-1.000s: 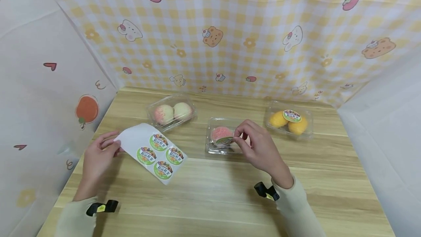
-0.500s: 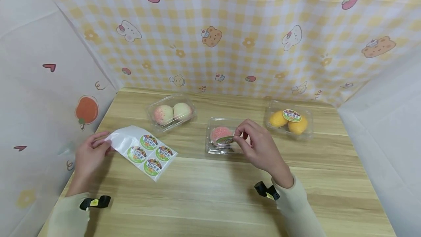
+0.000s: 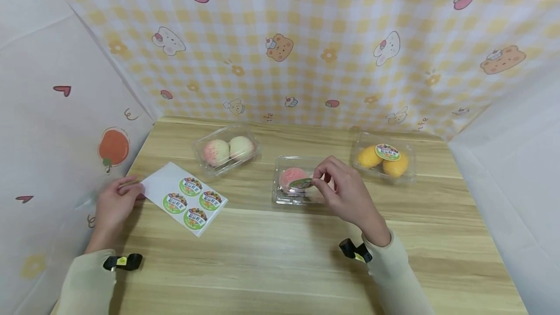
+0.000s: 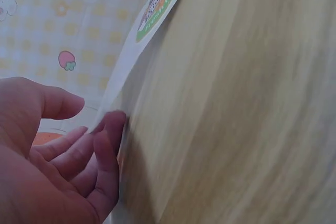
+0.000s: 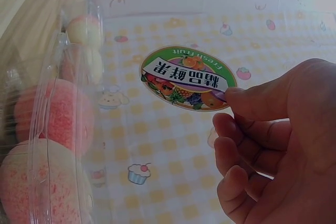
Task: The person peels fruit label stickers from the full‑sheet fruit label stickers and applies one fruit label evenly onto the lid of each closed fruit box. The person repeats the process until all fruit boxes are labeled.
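My right hand (image 3: 345, 191) pinches the edge of an oval fruit sticker (image 5: 189, 77) between thumb and index finger. In the head view the sticker overlaps the middle clear plastic box (image 3: 280, 198), which holds a pink peach-like fruit (image 3: 292, 178) and a second fruit mostly hidden by the hand. A white sticker sheet (image 3: 155, 182) with several round labels lies at the left of the table. At its left corner is my left hand (image 3: 114, 205). In the left wrist view its thumb (image 4: 65, 102) stands off the sheet, while the fingertips (image 4: 115, 119) touch the sheet's edge.
A clear box (image 3: 207, 168) with two pale, pink-speckled fruits stands at the back left. At the back right, another clear box (image 3: 407, 159) holds two yellow fruits and bears a label (image 3: 387, 152) on its lid. A checked curtain (image 3: 306, 62) hangs behind the wooden table (image 3: 280, 256).
My left hand has moved left and slightly toward the table's back with the sticker sheet, which now lies flatter. My right hand has stayed almost in place, with the sticker tilted slightly.
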### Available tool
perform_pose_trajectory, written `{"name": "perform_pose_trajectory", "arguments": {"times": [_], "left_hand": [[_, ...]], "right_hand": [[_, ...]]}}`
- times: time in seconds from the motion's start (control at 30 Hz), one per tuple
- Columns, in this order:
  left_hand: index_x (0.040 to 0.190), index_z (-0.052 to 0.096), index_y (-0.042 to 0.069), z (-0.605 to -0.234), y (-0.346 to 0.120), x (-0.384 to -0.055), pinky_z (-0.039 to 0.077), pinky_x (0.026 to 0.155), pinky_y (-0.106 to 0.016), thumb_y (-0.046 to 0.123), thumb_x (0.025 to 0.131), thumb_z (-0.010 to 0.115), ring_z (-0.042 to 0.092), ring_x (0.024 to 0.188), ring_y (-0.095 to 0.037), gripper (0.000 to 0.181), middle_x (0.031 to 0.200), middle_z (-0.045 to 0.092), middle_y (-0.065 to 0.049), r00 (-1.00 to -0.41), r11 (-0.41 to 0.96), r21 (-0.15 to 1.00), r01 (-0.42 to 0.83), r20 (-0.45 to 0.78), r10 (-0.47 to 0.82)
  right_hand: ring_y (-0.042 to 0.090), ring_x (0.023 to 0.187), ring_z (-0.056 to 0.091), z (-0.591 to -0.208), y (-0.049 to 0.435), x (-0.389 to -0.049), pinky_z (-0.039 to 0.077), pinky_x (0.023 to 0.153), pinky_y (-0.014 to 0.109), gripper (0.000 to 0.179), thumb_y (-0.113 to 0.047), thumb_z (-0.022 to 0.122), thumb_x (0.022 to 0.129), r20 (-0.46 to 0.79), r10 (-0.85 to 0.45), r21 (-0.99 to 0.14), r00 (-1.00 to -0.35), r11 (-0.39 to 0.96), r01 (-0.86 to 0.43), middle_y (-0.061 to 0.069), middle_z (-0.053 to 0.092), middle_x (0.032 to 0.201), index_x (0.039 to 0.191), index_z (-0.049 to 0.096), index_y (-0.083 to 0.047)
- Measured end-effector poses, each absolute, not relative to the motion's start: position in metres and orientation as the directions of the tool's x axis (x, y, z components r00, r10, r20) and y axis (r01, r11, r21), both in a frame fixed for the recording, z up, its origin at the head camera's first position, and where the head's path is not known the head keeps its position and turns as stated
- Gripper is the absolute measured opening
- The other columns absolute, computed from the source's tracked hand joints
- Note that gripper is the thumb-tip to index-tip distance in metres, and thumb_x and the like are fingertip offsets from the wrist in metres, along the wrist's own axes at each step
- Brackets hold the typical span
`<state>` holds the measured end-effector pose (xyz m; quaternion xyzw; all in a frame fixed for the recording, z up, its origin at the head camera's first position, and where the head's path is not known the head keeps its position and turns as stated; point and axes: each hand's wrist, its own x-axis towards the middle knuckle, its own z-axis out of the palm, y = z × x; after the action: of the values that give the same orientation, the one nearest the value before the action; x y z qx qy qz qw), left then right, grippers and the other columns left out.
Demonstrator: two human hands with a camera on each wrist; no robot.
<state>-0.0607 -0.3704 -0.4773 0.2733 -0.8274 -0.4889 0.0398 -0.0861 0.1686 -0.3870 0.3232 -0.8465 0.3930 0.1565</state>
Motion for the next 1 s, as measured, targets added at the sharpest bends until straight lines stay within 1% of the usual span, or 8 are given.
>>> {"name": "perform_pose_trajectory", "arguments": {"times": [0.13,0.2,0.37,0.47,0.53,0.63,0.77,1.0], "left_hand": [[0.16,0.048,-0.005,-0.477,-0.372,-0.061,0.054,0.069,-0.015,0.022,0.112,0.059,0.061,0.079,0.007,0.056,0.142,0.067,-0.03,-0.84,0.444,0.772,-0.454,-0.205,-0.502],[0.16,0.048,-0.004,-0.475,-0.373,-0.061,0.049,0.072,-0.015,0.026,0.113,0.058,0.064,0.087,-0.001,0.057,0.147,0.064,-0.03,-0.835,0.484,0.735,-0.474,-0.203,-0.511],[0.158,0.05,-0.005,-0.471,-0.37,-0.063,0.046,0.077,-0.025,0.028,0.112,0.057,0.065,0.122,-0.038,0.057,0.148,0.063,-0.031,-0.829,0.534,0.684,-0.497,-0.193,-0.525],[0.155,0.053,-0.007,-0.469,-0.366,-0.064,0.045,0.077,-0.027,0.026,0.111,0.058,0.062,0.128,-0.046,0.055,0.146,0.062,-0.032,-0.845,0.567,0.677,-0.469,-0.156,-0.512],[0.15,0.058,-0.006,-0.467,-0.362,-0.064,0.045,0.076,-0.026,0.025,0.11,0.06,0.064,0.123,-0.043,0.051,0.142,0.065,-0.031,-0.858,0.594,0.679,-0.431,-0.104,-0.504],[0.143,0.066,-0.003,-0.461,-0.353,-0.065,0.044,0.073,-0.019,0.024,0.108,0.063,0.068,0.105,-0.02,0.044,0.135,0.071,-0.025,-0.867,0.626,0.69,-0.363,-0.004,-0.498],[0.139,0.07,0.002,-0.447,-0.333,-0.065,0.043,0.073,-0.012,0.024,0.107,0.065,0.055,0.085,0.01,0.038,0.127,0.076,-0.018,-0.859,0.634,0.72,-0.283,0.105,-0.502],[0.134,0.073,0.004,-0.424,-0.288,-0.065,0.045,0.077,-0.012,0.017,0.105,0.071,0.058,0.087,0.008,0.032,0.118,0.077,-0.013,-0.885,0.658,0.749,-0.079,0.252,-0.393]], "right_hand": [[0.012,0.079,0.058,-0.388,0.169,-0.087,0.044,0.057,0.025,0.02,0.004,0.08,0.096,0.523,-0.42,-0.566,-0.742,0.48,-0.67,-0.004,0.067,0.095,0.095,0.069,-0.013],[0.012,0.078,0.058,-0.389,0.169,-0.088,0.044,0.057,0.025,0.02,0.004,0.08,0.096,0.524,-0.417,-0.565,-0.743,0.482,-0.669,-0.004,0.067,0.095,0.095,0.069,-0.013],[0.013,0.079,0.059,-0.388,0.17,-0.089,0.045,0.057,0.025,0.021,0.006,0.079,0.095,0.521,-0.411,-0.569,-0.748,0.485,-0.664,-0.004,0.067,0.094,0.095,0.069,-0.012],[0.014,0.079,0.06,-0.387,0.17,-0.09,0.045,0.058,0.026,0.021,0.007,0.078,0.095,0.517,-0.41,-0.576,-0.751,0.482,-0.66,-0.003,0.067,0.093,0.095,0.07,-0.011],[0.014,0.079,0.06,-0.386,0.17,-0.09,0.045,0.058,0.026,0.02,0.008,0.078,0.095,0.514,-0.409,-0.581,-0.754,0.481,-0.657,-0.003,0.067,0.093,0.095,0.07,-0.011],[0.014,0.079,0.06,-0.386,0.17,-0.091,0.045,0.058,0.026,0.021,0.008,0.078,0.095,0.512,-0.404,-0.587,-0.758,0.48,-0.652,-0.004,0.067,0.092,0.095,0.07,-0.011],[0.013,0.078,0.059,-0.386,0.169,-0.091,0.045,0.058,0.026,0.021,0.007,0.079,0.095,0.508,-0.396,-0.591,-0.765,0.486,-0.644,-0.005,0.066,0.092,0.095,0.07,-0.011],[0.013,0.078,0.059,-0.386,0.168,-0.091,0.045,0.058,0.026,0.02,0.007,0.078,0.096,0.513,-0.392,-0.587,-0.764,0.49,-0.645,-0.004,0.066,0.092,0.095,0.07,-0.012]]}}
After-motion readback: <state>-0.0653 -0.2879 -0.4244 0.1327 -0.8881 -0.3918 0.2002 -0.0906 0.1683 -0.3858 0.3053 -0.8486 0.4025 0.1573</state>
